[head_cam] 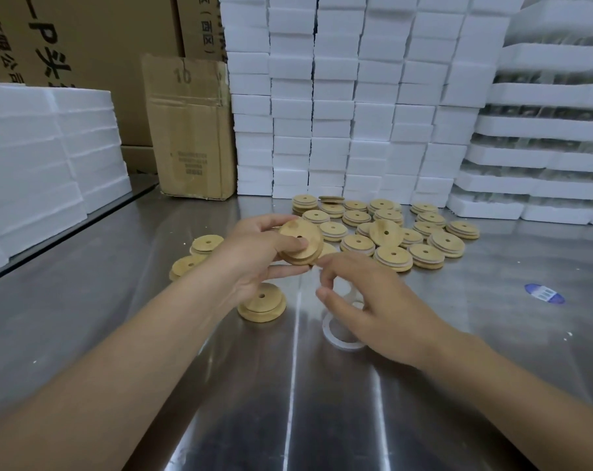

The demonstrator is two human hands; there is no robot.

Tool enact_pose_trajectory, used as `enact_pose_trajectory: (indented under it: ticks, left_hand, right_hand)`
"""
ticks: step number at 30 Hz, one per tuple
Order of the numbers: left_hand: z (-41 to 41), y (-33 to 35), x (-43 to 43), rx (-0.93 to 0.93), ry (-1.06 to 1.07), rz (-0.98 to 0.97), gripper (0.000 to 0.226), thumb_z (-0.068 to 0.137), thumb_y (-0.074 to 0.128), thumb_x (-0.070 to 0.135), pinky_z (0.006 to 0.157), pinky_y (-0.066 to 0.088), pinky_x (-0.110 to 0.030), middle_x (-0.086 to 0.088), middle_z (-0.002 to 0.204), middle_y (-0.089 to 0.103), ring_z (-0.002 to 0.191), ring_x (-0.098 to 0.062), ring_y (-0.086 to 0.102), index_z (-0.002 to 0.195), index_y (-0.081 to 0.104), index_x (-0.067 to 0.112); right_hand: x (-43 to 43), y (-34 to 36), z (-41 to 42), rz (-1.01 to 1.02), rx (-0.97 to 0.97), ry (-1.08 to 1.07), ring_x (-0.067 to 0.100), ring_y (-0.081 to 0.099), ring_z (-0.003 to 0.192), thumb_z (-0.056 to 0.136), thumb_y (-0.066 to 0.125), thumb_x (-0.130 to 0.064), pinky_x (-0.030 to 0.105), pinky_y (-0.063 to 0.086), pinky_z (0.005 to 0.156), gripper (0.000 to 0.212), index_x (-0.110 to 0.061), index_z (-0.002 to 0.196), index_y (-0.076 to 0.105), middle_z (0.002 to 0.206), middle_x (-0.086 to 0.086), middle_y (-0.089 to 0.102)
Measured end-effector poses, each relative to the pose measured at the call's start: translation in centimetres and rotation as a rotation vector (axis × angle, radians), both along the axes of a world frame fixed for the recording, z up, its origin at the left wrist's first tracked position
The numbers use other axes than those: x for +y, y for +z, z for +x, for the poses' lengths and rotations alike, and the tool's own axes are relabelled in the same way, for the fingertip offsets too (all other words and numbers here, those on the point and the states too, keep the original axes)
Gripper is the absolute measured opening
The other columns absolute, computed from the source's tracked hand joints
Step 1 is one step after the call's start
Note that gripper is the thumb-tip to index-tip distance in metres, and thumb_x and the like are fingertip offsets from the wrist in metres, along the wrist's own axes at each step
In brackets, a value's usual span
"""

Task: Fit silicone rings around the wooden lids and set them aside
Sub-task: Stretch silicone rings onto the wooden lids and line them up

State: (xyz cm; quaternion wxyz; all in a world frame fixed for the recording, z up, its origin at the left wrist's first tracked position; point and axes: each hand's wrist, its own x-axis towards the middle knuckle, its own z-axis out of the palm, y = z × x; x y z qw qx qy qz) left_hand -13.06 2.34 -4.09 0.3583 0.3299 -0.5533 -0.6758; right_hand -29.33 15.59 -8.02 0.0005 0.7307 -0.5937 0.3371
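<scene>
Left hand [254, 253] grips one wooden lid [300, 241] clear of the surface [322, 419]. Thumb lies across the face by the centre hole, fingers curl underneath, and the lid tilts toward the camera.

Right hand [380, 311] sits just beside and below it, fingers half curled, index tip almost at the lid's lower edge. There's something pale and translucent under the fingers. Can't tell if it's pinching a ring or hovering empty.

One silicone ring [336, 338] lies flat on the surface, partly hidden under the right hand. A bare lid [261, 302] sits below the left wrist, and two more lids [200, 253] are off to the left. The big batch of lids [390, 232] is behind the hands. Many of those show a pale band at the step, so I'd guess they're already ringed.

Handling, my read:
- Lid is light, stiff and stepped, with a narrower disc on a wider one. Hold it by the wide rim or flat faces and keep the stepped edge free all round.
- Ring is thin, floppy, stretchy and probably a bit tacky. It's near invisible on shiny steel, so it's easy to miss or grab two.
- Pinch the ring at one point, hook it on the step, then stretch and roll it round.
- Risk is the ring twisting or popping off the far side. Rotating the lid in the left hand should help.

Behind the work area: stacked foam blocks [339, 96] and a cardboard box [193, 130].
</scene>
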Motion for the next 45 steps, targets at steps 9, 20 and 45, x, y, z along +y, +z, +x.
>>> enact_pose_trajectory:
  ticks: [9,20,45]
  left_hand:
    - [-0.9,-0.6,0.9,0.006,-0.119,0.203,0.026,0.104,0.067,0.011,0.072,0.068,-0.047,-0.021,0.110,0.080,0.094,-0.033,0.082,0.129,0.068,0.003]
    - [-1.4,-1.4,1.9,0.017,-0.284,0.192,0.029,0.107,0.061,0.007,0.082,0.068,-0.043,-0.019,0.121,0.079,0.105,-0.030,0.080,0.135,0.068,0.007]
    - [-1.4,-2.8,0.8,-0.190,-0.404,-0.566,0.025,0.107,0.065,0.012,0.092,0.057,-0.022,0.007,0.118,0.081,0.115,-0.008,0.074,0.126,0.076,0.023]
  right_hand:
    - [0.0,0.9,-0.6,-0.373,-0.198,-0.199,0.006,0.044,0.140,0.102,0.067,-0.026,0.012,0.027,0.111,0.008,-0.030,0.097,0.062,0.139,-0.009,0.052]
    - [-0.2,0.6,-1.1,-0.181,-0.198,-0.192,0.004,0.050,0.130,0.101,0.063,-0.038,0.021,0.036,0.107,0.011,-0.029,0.097,0.069,0.130,-0.014,0.060]
    - [-0.6,1.0,-3.4,-0.037,-0.392,-0.132,0.012,0.073,0.085,0.092,0.079,-0.016,0.032,0.059,0.083,0.011,-0.024,0.088,0.073,0.085,-0.009,0.075]
